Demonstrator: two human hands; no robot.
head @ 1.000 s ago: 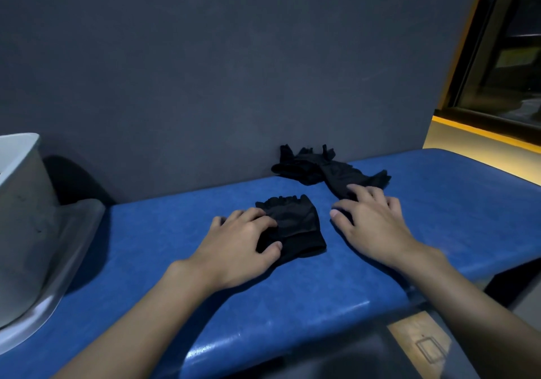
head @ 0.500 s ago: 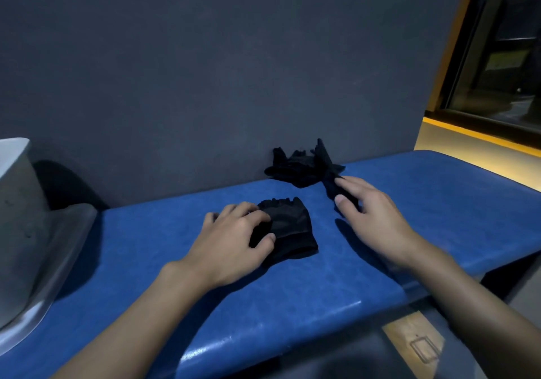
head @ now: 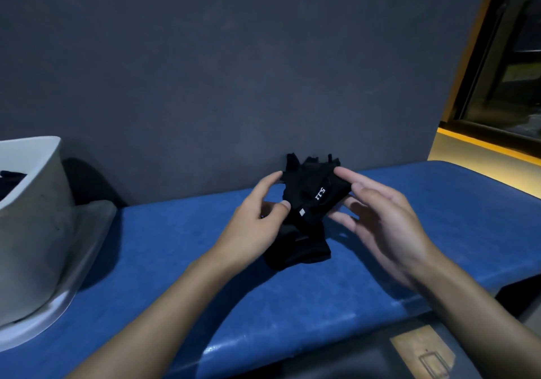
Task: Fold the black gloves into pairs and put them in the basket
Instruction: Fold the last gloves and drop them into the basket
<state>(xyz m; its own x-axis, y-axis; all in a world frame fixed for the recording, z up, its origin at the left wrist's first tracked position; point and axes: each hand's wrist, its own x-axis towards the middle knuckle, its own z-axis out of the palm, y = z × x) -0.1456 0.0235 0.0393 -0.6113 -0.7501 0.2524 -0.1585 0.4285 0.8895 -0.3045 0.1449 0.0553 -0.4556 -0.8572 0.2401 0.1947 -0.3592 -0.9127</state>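
Two black gloves that I can count. The lifted glove [head: 310, 187] hangs between both hands, above the middle of the counter [head: 190, 276] toward its back edge, with white lettering and a small white tag facing me. The second glove [head: 301, 254] lies on the counter right under it, doubled over by the look of it. My left hand [head: 251, 226] pinches the lifted glove's left edge, thumb against forefinger. My right hand [head: 389, 226] pinches the right edge, forefinger on top, other fingers loosely spread below.

Handling, my guess: light, limp fabric with no stiffness. It sags wherever it isn't held, isn't slippery, and there's nothing to break. Best hold is cuff and finger end so it spreads flat; gripping mid-palm would just bunch it. Short finger stubs poke up at its top; whether more gloves sit behind, can't tell.

The basket [head: 32, 217] stands at the counter's left end, something dark [head: 11, 176] inside. The grey wall [head: 234, 71] runs along the back edge.
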